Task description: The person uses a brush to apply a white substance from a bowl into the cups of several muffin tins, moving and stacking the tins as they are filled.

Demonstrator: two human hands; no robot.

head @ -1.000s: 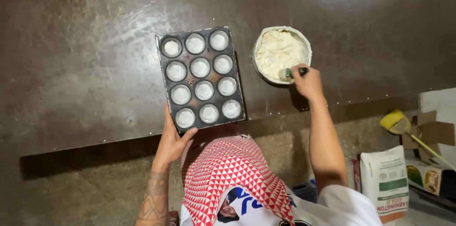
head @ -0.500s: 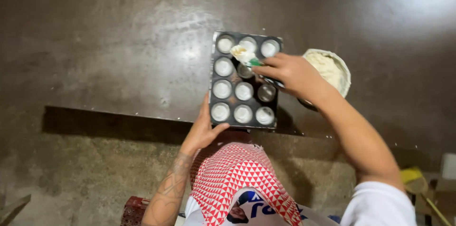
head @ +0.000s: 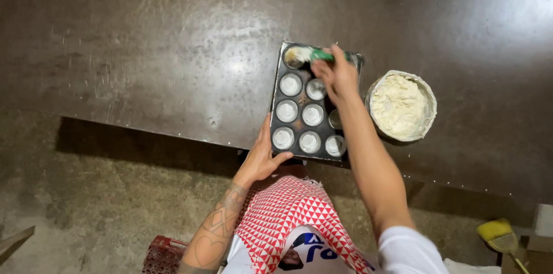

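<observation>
A dark muffin tray [head: 275, 96] with white paper liners lies on the dark metal table [head: 144, 49]. My left hand [head: 262, 159] grips the tray's near left corner. Reaching over the tray, my right hand [head: 339, 75] holds a green-handled scoop [head: 318, 55]. Its head rests in the far left cup [head: 296, 57], which holds pale batter. A round bowl of pale batter [head: 402, 105] stands just right of the tray.
The table's near edge runs diagonally above a concrete floor [head: 103, 205]. A red crate [head: 164, 255] sits on the floor by my left forearm. A yellow brush [head: 500, 233] and a cardboard box corner [head: 533, 257] lie at the lower right.
My right hand carried the scoop from the bowl across the tray to the far left cup, where batter now sits. My left hand stayed on the tray's corner.
</observation>
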